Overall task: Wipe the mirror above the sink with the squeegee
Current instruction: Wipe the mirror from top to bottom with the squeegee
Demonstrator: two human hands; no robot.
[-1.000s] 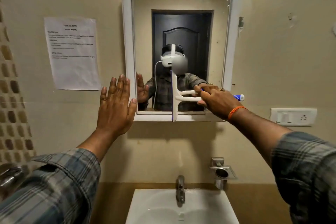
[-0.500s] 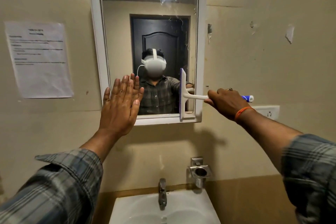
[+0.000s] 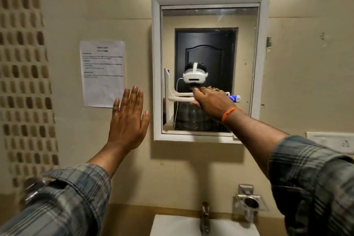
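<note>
Hands: right hand (image 3: 212, 99) grips squeegee (image 3: 169, 97) against mirror (image 3: 245, 63); left hand (image 3: 128, 119) flat, fingers straight.

1. The paper notice (image 3: 102, 73) taped to the wall left of the mirror (image 3: 210, 25) carries printed lines, all too blurred to read.
2. No other text, brand or number is legible.

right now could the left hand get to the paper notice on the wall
Probably yes: the left hand is open against the wall just below and right of the paper notice, with only bare wall between them.
</note>
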